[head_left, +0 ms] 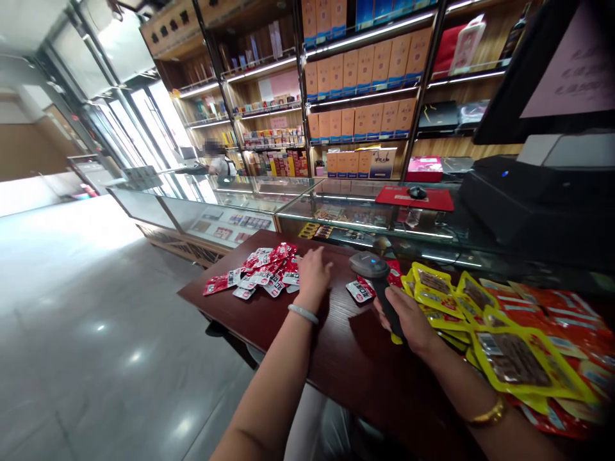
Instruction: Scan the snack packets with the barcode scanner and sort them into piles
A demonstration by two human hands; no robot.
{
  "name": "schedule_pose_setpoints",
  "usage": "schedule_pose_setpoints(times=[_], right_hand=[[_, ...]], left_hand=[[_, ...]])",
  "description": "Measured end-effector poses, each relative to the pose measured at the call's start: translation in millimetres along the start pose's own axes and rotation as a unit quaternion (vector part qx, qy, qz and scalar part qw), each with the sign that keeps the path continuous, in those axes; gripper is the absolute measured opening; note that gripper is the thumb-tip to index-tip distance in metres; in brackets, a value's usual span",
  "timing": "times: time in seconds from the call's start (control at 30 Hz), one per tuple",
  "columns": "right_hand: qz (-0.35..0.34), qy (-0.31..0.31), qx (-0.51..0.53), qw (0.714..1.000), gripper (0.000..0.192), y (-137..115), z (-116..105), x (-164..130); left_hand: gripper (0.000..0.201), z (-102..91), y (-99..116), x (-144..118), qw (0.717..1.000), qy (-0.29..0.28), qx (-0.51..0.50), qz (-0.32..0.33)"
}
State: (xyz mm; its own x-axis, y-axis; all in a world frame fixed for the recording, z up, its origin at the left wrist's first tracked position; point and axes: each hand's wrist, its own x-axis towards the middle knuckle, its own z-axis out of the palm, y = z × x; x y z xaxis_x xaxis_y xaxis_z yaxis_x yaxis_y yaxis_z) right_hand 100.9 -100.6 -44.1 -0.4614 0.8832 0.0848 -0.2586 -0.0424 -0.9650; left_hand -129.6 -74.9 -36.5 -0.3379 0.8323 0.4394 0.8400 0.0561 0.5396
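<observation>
My right hand (408,320) is wrapped round the handle of a black barcode scanner (372,264), its head pointing left over the table. Under the scanner head lies a small red-and-white snack packet (360,291), partly covered. My left hand (314,275), with a pale bangle at the wrist, hovers at the right edge of a heap of red-and-white snack packets (264,272). Its fingers are apart, and I see nothing held in them. To the right of the scanner are yellow-edged snack packs (435,282) with clear windows, stacked unevenly.
Orange-red packets (552,307) lie beyond the yellow packs on the dark wooden table (331,346). A glass counter (336,198) runs behind, bearing a mouse (416,192) on a red mat. A monitor (552,77) stands at right. Another person (221,165) is farther off.
</observation>
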Motion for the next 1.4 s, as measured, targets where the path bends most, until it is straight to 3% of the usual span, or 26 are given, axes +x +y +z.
schedule_pose_setpoints(times=[0.07,0.13,0.3,0.53,0.67,0.8,0.93,1.07,1.4], right_hand=[[0.002,-0.003,-0.001,1.0,0.038,1.0,-0.3,-0.3],[0.002,-0.006,-0.005,1.0,0.038,2.1,-0.7,-0.3],[-0.006,-0.012,-0.012,1.0,0.036,2.7,-1.8,0.4],[0.003,-0.02,-0.001,1.0,0.038,1.2,-1.3,2.1],[0.001,-0.018,-0.002,1.0,0.039,0.9,-0.7,2.5],[-0.003,-0.017,-0.004,1.0,0.037,0.4,-0.5,2.1],[-0.009,-0.024,-0.006,1.0,0.036,-0.1,-0.9,1.4],[-0.015,-0.019,0.0,1.0,0.037,0.5,-1.2,1.6],[-0.01,-0.005,-0.013,1.0,0.039,-1.7,0.4,1.4]], left_hand=[[0.057,-14.9,-12.7,4.5,0.988,0.052,0.109,-0.094],[0.065,-23.0,-22.9,6.5,0.974,0.043,0.17,-0.146],[0.074,-20.2,-31.1,6.2,0.965,-0.042,0.222,-0.133],[0.104,-6.3,-17.1,6.0,0.973,-0.118,0.19,-0.058],[0.114,-9.4,-9.3,3.0,0.963,-0.149,0.182,-0.129],[0.096,-8.3,-8.6,2.0,0.973,-0.16,0.113,-0.123],[0.069,5.7,-10.3,2.9,0.989,-0.127,-0.038,-0.069],[0.058,18.8,-11.3,3.2,0.984,-0.094,-0.145,-0.044],[0.056,17.4,-13.3,4.3,0.984,-0.072,-0.157,-0.05]])
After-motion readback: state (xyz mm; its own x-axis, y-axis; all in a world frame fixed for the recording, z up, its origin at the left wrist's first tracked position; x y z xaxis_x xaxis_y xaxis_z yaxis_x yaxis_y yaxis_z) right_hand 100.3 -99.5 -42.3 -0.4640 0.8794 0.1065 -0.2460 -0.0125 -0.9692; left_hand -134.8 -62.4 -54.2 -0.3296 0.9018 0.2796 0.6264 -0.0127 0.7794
